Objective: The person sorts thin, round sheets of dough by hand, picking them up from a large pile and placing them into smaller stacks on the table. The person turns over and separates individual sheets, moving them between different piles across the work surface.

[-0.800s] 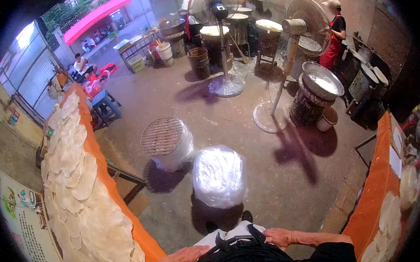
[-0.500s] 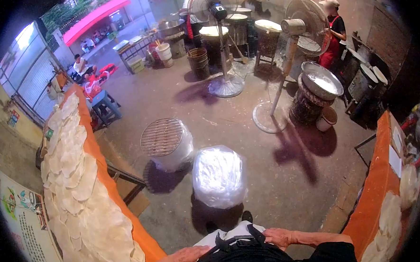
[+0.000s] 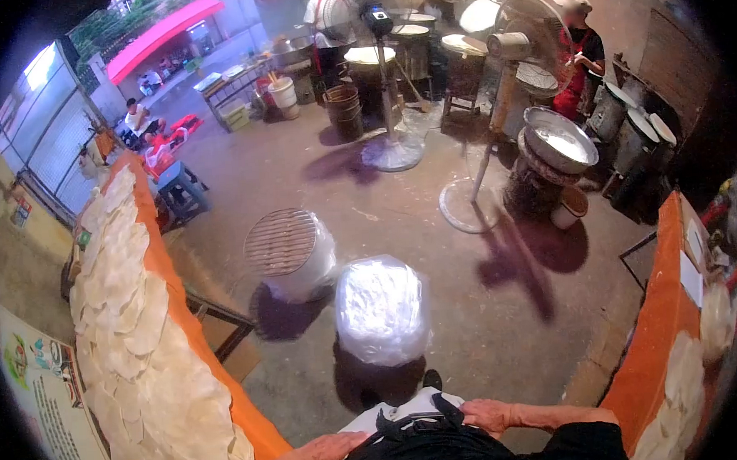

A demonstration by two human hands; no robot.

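Note:
My left hand [image 3: 328, 452] rests flat against the side of my dark clothing at the waist, its fingers pointing inward. On the other side my right hand [image 3: 488, 415] lies at my hip beside a pale cloth [image 3: 411, 408] with dark ties. Neither hand holds anything that I can see. In front of my feet stands a round stool-like thing wrapped in clear plastic [image 3: 381, 308]. A drum with a slatted round top [image 3: 281, 243], also plastic-wrapped, stands just beyond it to the left.
Thin pale sheets [image 3: 154, 358] overlap on an orange-edged table at left; another orange-covered table [image 3: 653, 323] is at right. Two standing fans [image 3: 510, 46], a metal basin [image 3: 560, 138] and a blue stool [image 3: 181, 188] stand farther off. A person in a red apron [image 3: 575, 77] works at the back.
My hands have stayed in place. At the back, a pale round sheet now shows raised above the drums. The view has shifted slightly, and the person in the red apron has turned a little.

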